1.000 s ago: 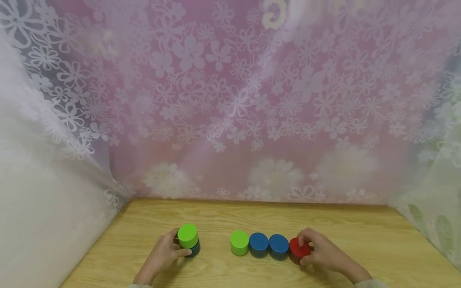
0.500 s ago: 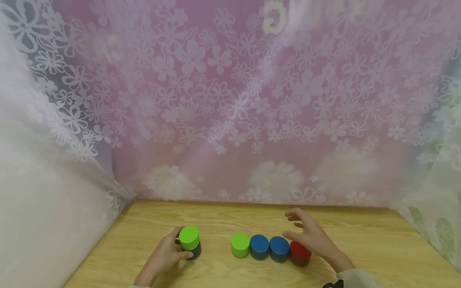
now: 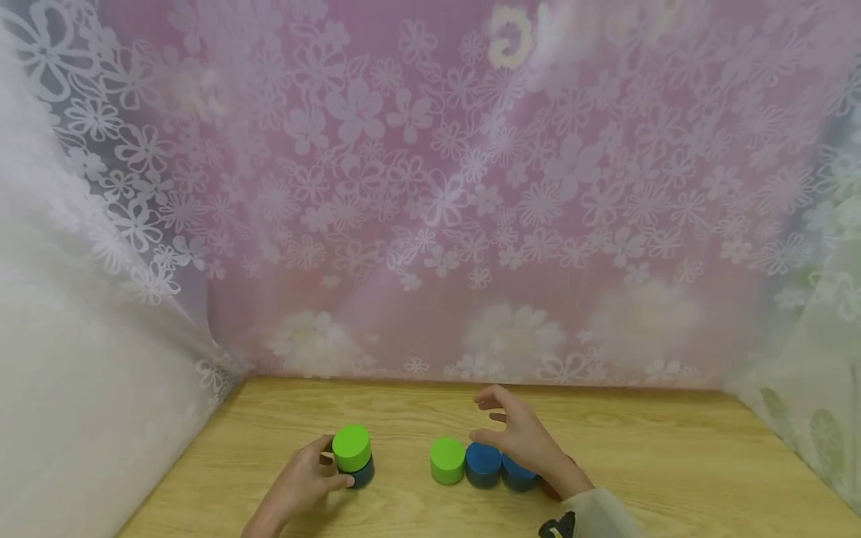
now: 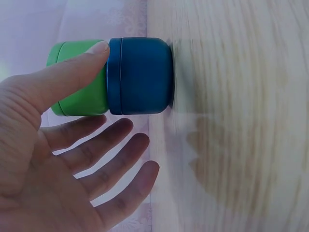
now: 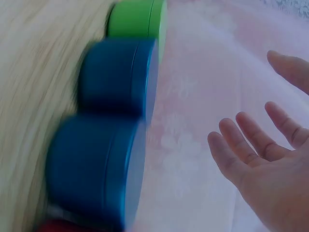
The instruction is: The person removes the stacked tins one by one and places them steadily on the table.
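On the left, a green tin (image 3: pixel 352 447) sits on a dark blue tin (image 3: pixel 359 474), both upright. My left hand (image 3: pixel 301 478) is around the stack's left side. In the left wrist view its thumb (image 4: pixel 72 75) overlaps the green tin up to the seam with the blue one, and the relaxed fingers (image 4: pixel 116 150) spread beyond the stack; contact is unclear. My right hand (image 3: pixel 525 437) is above the row, fingers apart, holding nothing. The row has a green tin (image 3: pixel 447 461), two blue tins (image 3: pixel 483 467) and a red tin (image 3: pixel 548 489), mostly hidden by the right wrist.
The tins stand on a wood-grain table (image 3: pixel 403 407). A pink flowered curtain (image 3: pixel 430 224) hangs behind its far edge, with pale cloth (image 3: pixel 81 388) along the left side and more sheer cloth (image 3: pixel 827 359) on the right.
My right hand has let go of the red tin, lifted, and moved left over the blue tins. The left hand stays by its stack, its fingers slightly looser.
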Tool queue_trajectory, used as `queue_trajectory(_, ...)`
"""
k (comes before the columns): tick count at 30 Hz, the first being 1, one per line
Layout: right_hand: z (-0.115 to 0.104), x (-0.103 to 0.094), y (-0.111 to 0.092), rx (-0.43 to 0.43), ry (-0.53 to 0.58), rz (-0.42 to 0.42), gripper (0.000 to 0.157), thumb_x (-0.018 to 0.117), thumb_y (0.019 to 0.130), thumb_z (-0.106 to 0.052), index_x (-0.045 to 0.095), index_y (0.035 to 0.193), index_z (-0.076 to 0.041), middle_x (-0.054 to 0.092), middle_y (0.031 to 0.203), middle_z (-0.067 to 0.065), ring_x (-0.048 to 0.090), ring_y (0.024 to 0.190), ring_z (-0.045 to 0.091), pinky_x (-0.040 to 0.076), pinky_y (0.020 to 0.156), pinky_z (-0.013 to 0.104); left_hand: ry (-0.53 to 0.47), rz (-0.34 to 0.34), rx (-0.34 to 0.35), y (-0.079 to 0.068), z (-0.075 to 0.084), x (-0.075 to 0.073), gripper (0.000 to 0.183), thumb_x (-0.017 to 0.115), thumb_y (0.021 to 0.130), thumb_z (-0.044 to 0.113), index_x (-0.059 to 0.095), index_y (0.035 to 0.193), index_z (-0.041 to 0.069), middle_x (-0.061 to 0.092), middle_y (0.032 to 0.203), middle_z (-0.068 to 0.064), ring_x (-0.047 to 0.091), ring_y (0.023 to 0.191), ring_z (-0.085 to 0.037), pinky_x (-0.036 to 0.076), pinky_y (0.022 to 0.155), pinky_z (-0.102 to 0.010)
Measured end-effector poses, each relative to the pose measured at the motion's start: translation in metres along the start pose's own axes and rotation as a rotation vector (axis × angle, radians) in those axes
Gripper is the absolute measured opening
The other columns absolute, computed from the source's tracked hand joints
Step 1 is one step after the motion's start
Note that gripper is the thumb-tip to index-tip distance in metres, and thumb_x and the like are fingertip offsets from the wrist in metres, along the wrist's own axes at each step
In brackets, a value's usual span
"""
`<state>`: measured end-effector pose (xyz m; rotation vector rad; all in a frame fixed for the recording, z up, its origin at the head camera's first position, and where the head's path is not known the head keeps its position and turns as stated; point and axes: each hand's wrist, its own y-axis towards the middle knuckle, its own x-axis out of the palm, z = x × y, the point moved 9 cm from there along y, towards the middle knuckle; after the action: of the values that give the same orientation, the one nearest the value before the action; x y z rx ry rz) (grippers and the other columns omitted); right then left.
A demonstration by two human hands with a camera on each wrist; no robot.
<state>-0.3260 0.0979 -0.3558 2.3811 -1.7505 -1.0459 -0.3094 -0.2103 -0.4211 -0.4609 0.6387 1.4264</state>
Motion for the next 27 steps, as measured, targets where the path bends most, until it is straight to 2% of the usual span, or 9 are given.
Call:
queue_trajectory(7, -0.010, 0.032, 0.016, -0.022, 0.070, -0.048, 0.042, 0.078, 0.091, -0.013, 0.058, 0.126, 0.000, 0.060, 0.128, 0.016, 0.056, 0.118, 0.041, 0.047, 0.101, 0.059, 0.022, 0.019, 0.001, -0.003, -0.001, -0.006, 0.072, 0.091, 0.076, 0.013, 0.055, 0.133, -0.010, 0.065, 0.120, -0.019, 0.064, 0.107, -0.040, 0.055, 0.089, -0.056)
queue_trajectory(18, -0.022, 0.077, 0.030, -0.034, 0.132, -0.111, 0.044, 0.077, 0.090, -0.007, 0.058, 0.129, 0.002, 0.058, 0.130, 0.020, 0.055, 0.119, 0.044, 0.048, 0.100, 0.057, 0.025, 0.044, 0.002, -0.008, -0.001, -0.012, 0.069, 0.090, 0.077, 0.011, 0.056, 0.132, -0.011, 0.064, 0.121, -0.024, 0.064, 0.105, -0.044, 0.057, 0.084, -0.055)
queue_trajectory(22, -0.024, 0.090, 0.033, -0.030, 0.140, -0.130, 0.044, 0.077, 0.090, -0.006, 0.058, 0.129, 0.001, 0.059, 0.130, 0.018, 0.055, 0.120, 0.042, 0.050, 0.100, 0.052, 0.029, 0.049, 0.005, -0.009, -0.002, -0.011, 0.068, 0.091, 0.076, 0.011, 0.057, 0.131, -0.011, 0.065, 0.120, -0.024, 0.064, 0.104, -0.043, 0.057, 0.085, -0.055)
queue_trajectory(27, -0.027, 0.102, 0.036, -0.029, 0.178, -0.134, 0.043, 0.078, 0.090, -0.008, 0.059, 0.127, 0.001, 0.060, 0.128, 0.016, 0.055, 0.119, 0.044, 0.050, 0.100, 0.052, 0.030, 0.046, -0.002, -0.008, -0.001, -0.010, 0.069, 0.091, 0.076, 0.012, 0.057, 0.131, -0.011, 0.065, 0.119, -0.024, 0.065, 0.103, -0.042, 0.057, 0.085, -0.055)
